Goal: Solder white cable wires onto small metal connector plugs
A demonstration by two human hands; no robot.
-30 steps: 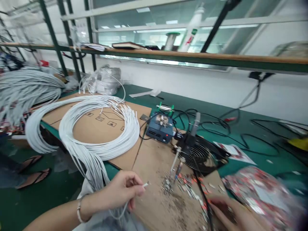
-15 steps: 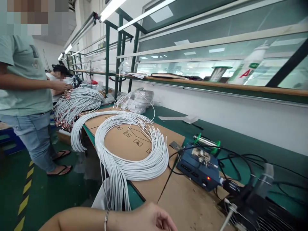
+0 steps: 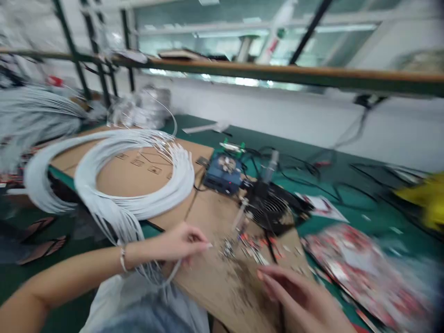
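Note:
My left hand (image 3: 185, 243) is closed in a pinch over the cardboard. A white cable (image 3: 172, 274) curves up beneath it, with a pale tip showing at the fingertips. Over the front of the cardboard, my right hand (image 3: 301, 296) has its thumb and finger together; a small orange spot shows at the tips, too blurred to name. Between the hands lie a pile of small metal parts (image 3: 228, 249) and several orange-tipped pieces (image 3: 256, 243). A big coil of white cables (image 3: 166, 203) rests to the left, its loose ends hanging by my left forearm.
A blue box with a red light (image 3: 222, 175) stands behind the hands, beside a black fan unit (image 3: 274, 210). Plastic bags of red-and-white parts (image 3: 360, 273) lie right. Black cords (image 3: 312, 169) cross the green table (image 3: 294, 138). A shelf (image 3: 263, 71) runs above.
The view has swung right and down. My right hand has come into sight, and my left hand now appears farther up, in a pinch with the white cable.

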